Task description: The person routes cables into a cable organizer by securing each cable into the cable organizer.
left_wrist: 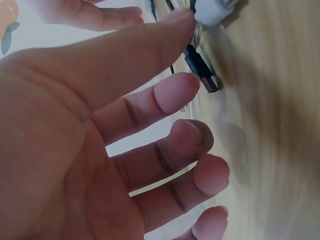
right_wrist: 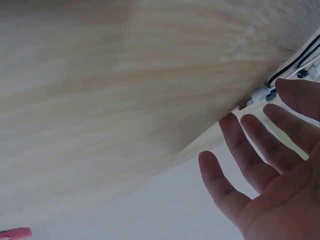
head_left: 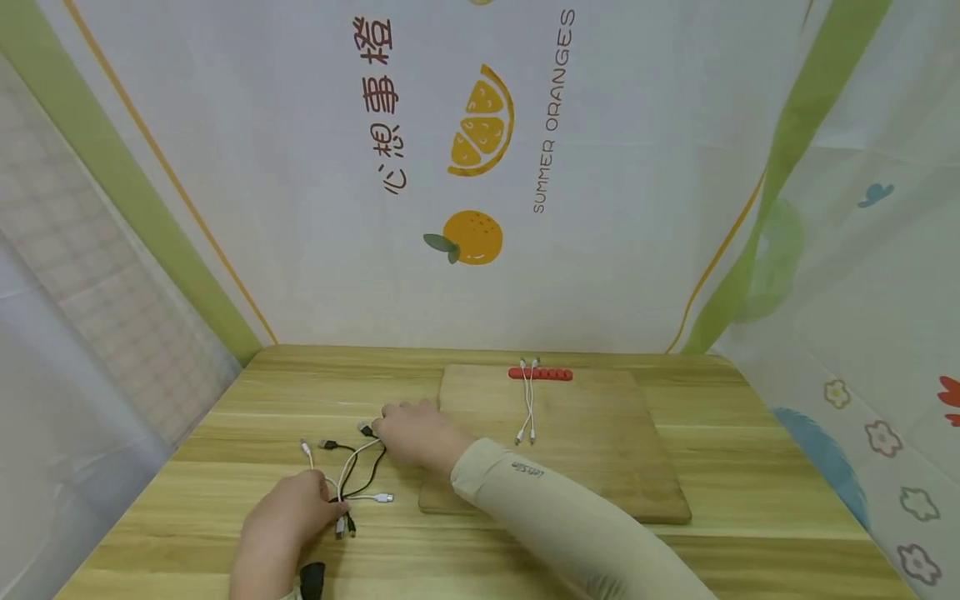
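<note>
A loose bunch of short white USB cables (head_left: 346, 471) and black USB cables (head_left: 377, 472) lies on the table's left part. My left hand (head_left: 288, 510) is at the bunch's near end. In the left wrist view its thumb touches beside a white plug (left_wrist: 214, 11), and a black plug (left_wrist: 201, 69) shows beyond the parted thumb and index finger. At the far end my right hand (head_left: 416, 431) reaches over the cables, hiding some plugs. The right wrist view shows its fingers spread, with a white plug (right_wrist: 259, 95) just past the fingertips.
A wooden board (head_left: 600, 450) lies right of the cables. Near its back edge sits a red cable holder (head_left: 555, 375), with two short white cables (head_left: 531, 402) in its left part. A printed curtain (head_left: 600, 250) hangs behind the wooden table (head_left: 225, 450).
</note>
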The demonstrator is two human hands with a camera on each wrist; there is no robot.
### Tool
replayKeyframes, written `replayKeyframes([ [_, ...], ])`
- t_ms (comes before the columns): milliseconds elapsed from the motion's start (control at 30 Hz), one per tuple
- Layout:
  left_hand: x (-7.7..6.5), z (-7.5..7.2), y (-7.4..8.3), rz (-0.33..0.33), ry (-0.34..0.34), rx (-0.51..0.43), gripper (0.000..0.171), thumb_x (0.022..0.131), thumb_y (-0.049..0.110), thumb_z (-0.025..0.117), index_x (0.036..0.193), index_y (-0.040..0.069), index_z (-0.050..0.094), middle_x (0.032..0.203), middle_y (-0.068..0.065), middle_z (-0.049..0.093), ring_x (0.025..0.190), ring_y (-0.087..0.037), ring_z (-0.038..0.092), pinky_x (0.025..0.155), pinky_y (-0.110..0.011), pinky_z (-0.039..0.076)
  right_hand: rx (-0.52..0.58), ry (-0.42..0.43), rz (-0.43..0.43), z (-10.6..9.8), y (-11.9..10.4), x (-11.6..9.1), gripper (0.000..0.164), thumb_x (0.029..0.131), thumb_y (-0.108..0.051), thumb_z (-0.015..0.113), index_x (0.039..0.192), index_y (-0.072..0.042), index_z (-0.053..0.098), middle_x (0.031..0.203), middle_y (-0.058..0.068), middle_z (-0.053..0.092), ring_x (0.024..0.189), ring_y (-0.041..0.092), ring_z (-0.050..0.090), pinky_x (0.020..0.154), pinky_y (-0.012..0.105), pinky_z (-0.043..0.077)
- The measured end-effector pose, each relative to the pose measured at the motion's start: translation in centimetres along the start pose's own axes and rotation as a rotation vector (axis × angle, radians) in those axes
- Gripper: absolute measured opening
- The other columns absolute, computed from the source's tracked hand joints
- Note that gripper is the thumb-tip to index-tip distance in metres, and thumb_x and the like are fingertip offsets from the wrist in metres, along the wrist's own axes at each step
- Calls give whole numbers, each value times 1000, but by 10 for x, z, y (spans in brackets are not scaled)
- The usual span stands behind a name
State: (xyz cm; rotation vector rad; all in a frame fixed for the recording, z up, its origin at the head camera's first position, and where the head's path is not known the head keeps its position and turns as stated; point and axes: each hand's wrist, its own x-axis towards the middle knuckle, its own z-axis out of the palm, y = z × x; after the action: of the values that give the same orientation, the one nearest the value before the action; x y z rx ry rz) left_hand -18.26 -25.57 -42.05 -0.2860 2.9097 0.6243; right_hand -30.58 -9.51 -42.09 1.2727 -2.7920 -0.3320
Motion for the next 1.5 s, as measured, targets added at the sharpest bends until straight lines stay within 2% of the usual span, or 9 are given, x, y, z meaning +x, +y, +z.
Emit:
replayKeyframes([
  [267,-2,-1,1,-8,-23,3,33,94,27,79,75,13,56,74,-2,57,67,-19,52,62,-34,39,-21,-33,-9,3,-1,0,17,107,-25,61,114,-28,75,115,-8,75,101,14,70,89,38,56],
  [433,-2,-1,0,-8,-17,17,26,95,25,76,80,12,59,78,-4,60,70,-21,54,62,-36,41,-21,-49,5,1,-4,-2,21,108,-25,58,122,-30,73,119,-7,73,104,14,69,92,39,56],
  [633,0,-1,-4,1,5,9,4,93,11,64,93,8,62,88,-10,64,79,-25,57,68,-43,48,-50,-23,-22,0,-10,-5,28,110,-25,55,133,-32,70,123,-6,71,109,14,68,92,38,57],
  [833,3,2,-8,34,3,21,11,92,10,71,89,11,61,87,-6,63,80,-23,56,69,-41,47,-48,-38,-13,-3,-12,-8,29,109,-27,57,134,-33,69,123,-6,69,110,14,66,95,38,56],
  [1067,3,2,-5,53,26,-25,9,97,8,60,88,10,60,82,-5,61,76,-21,55,66,-38,44,-11,-44,-12,-6,-11,-9,26,109,-27,58,131,-32,70,125,-6,69,111,14,66,97,38,55],
  [1233,3,0,-2,68,-10,-112,7,101,7,56,95,5,60,84,-6,60,77,-22,54,68,-37,45,-10,-33,-20,-3,-10,-7,26,107,-40,63,132,-35,70,125,-7,68,112,13,66,96,38,54],
  [1333,2,1,-3,84,-12,-147,6,100,5,54,96,5,58,85,-6,58,77,-21,52,69,-35,44,-24,-20,-30,0,-9,-4,28,106,-48,61,130,-37,71,124,-8,68,112,13,66,95,37,54],
  [1433,2,-1,-4,80,-3,-147,6,99,4,52,95,5,57,84,-7,58,77,-22,52,69,-36,43,-39,2,-39,0,-8,-2,25,109,-45,58,126,-35,73,124,-8,69,112,12,67,93,35,55],
  [1500,3,-3,-3,82,27,-137,10,98,4,51,102,2,61,92,-13,65,83,-26,60,73,-41,50,-54,21,-40,-1,-7,-1,23,110,-39,57,123,-32,74,123,-8,70,111,13,67,92,34,55],
])
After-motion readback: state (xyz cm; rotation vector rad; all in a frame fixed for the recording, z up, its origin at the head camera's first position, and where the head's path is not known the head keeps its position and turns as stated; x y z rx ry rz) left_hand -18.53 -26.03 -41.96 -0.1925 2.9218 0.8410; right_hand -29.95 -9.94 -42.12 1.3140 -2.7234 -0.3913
